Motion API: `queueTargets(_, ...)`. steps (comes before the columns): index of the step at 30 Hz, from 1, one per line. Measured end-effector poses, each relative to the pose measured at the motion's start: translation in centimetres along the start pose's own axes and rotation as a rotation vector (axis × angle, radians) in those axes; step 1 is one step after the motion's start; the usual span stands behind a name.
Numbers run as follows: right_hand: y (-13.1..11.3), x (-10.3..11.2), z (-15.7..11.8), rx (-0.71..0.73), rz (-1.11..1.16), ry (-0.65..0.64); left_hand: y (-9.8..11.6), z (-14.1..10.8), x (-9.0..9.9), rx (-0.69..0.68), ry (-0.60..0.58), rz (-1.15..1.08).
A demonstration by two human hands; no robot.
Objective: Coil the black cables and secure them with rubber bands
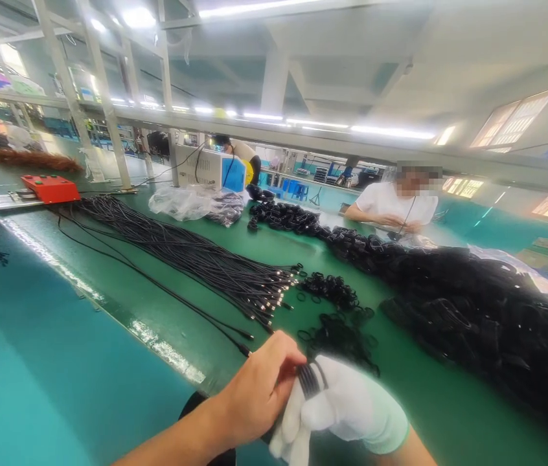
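My left hand (254, 388) is bare, its fingers closed at one end of a coiled black cable (308, 380). A white glove covers my right hand (339, 404), which is wrapped round the same coil. Both hands meet over the green table's near edge. Just beyond them lies a loose heap of thin black bands (339, 340), with a pile of small black rings (332, 290) behind it. A long bundle of straight black cables (196, 255) stretches away to the left, metal connector tips toward my hands.
A big heap of coiled black cables (478, 317) covers the right side. A red device (53, 188) sits far left, clear plastic bags (181, 203) at the back. Across the table a person in a white shirt (395, 204) is seated. Metal posts rise at left.
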State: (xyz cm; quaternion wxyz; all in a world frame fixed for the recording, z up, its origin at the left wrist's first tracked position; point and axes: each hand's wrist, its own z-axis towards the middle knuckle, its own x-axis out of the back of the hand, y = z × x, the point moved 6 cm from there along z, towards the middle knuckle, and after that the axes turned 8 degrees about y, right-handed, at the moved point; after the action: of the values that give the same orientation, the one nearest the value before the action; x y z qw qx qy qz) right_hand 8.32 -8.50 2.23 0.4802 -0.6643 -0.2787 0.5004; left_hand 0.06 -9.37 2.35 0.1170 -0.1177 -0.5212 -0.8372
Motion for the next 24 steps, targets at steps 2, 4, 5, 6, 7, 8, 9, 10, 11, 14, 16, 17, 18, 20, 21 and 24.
queueTargets(2, -0.2, -0.3, -0.1, -0.016, -0.02, -0.009, 0.0, 0.0, -0.1, 0.026, -0.02, -0.006)
queueTargets(4, -0.6, -0.5, -0.3, -0.024, -0.082, 0.014, 0.3, 0.1, 0.0, -0.007, 0.01, -0.012)
queueTargets(5, -0.8, -0.5, -0.4, -0.032, -0.113, 0.023, 0.6, 0.1, 0.1, -0.072, 0.046, -0.006)
queueTargets(6, -0.9, -0.5, -0.6, -0.048, -0.139, 0.026, 1.0, 0.1, 0.3, -0.159, 0.088, 0.011)
queueTargets(7, -1.0, -0.6, -0.8, -0.07, -0.159, 0.023, 1.3, 0.0, 0.3, -0.251, 0.128, 0.039)
queueTargets(8, -1.0, -0.6, -0.9, -0.088, -0.178, 0.016, 1.6, -0.2, 0.3, -0.332, 0.158, 0.072)
queueTargets(9, -1.0, -0.6, -1.1, -0.1, -0.194, 0.016, 1.7, -0.3, 0.1, -0.391, 0.172, 0.107)
queueTargets(10, -1.1, -0.5, -1.2, -0.099, -0.204, 0.021, 1.7, -0.4, 0.0, -0.426, 0.176, 0.139)
queueTargets(11, -1.2, -0.4, -1.2, -0.087, -0.208, 0.036, 1.7, -0.5, -0.2, -0.443, 0.174, 0.166)
queueTargets(14, -1.5, -0.5, -1.2, -0.035, -0.187, 0.072, 2.0, -0.8, -0.3, -0.492, 0.218, 0.219)
queueTargets(16, -1.6, -0.8, -1.1, -0.017, -0.175, 0.069, 2.5, -0.9, 0.1, -0.508, 0.27, 0.234)
queueTargets(17, -1.7, -0.9, -1.1, -0.003, -0.176, 0.071, 2.7, -0.8, 0.3, -0.498, 0.276, 0.229)
queueTargets(18, -1.8, -0.9, -1.0, 0.009, -0.176, 0.073, 2.8, -0.7, 0.4, -0.472, 0.26, 0.216)
queueTargets(20, -1.8, -1.1, -0.9, 0.006, -0.176, 0.066, 2.8, -0.3, 0.4, -0.397, 0.141, 0.183)
queueTargets(21, -1.8, -1.2, -0.9, -0.012, -0.183, 0.05, 2.9, -0.1, 0.2, -0.368, 0.056, 0.173)
queueTargets(24, -1.7, -1.6, -0.8, -0.068, -0.22, 0.022, 3.3, 0.4, 0.0, -0.372, -0.106, 0.193)
